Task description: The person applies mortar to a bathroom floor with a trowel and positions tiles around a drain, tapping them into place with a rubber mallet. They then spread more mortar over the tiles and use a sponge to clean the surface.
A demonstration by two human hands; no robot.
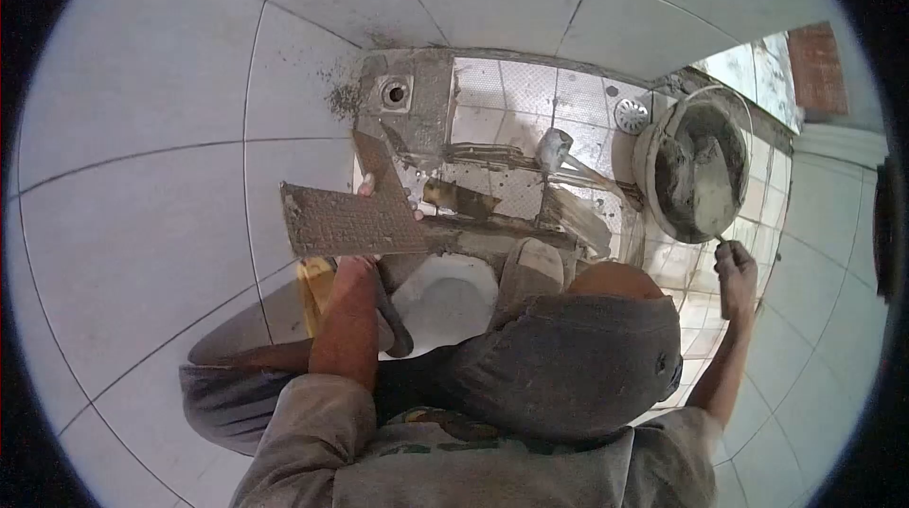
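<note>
My left hand [362,260] holds a brown tile piece [346,222] with a ridged, mortar-smeared face; its fingers curl round the edge and most of the palm is hidden. A narrow arm of the piece points up toward the wall. On the right, my right hand [736,271] is closed round the handle of a trowel, whose blade reaches into a bucket [648,167] of grey mortar [712,188]. Past the tile piece, wet mortar [426,82] surrounds a square floor drain [395,93].
A hammer [556,150] lies on the dirty tiled floor [483,120] left of the bucket. Nearby are a round drain cover [631,114] and a dark scrap [459,196]. A white basin [445,300] lies before my knees. Tiled walls [151,82] enclose the corner.
</note>
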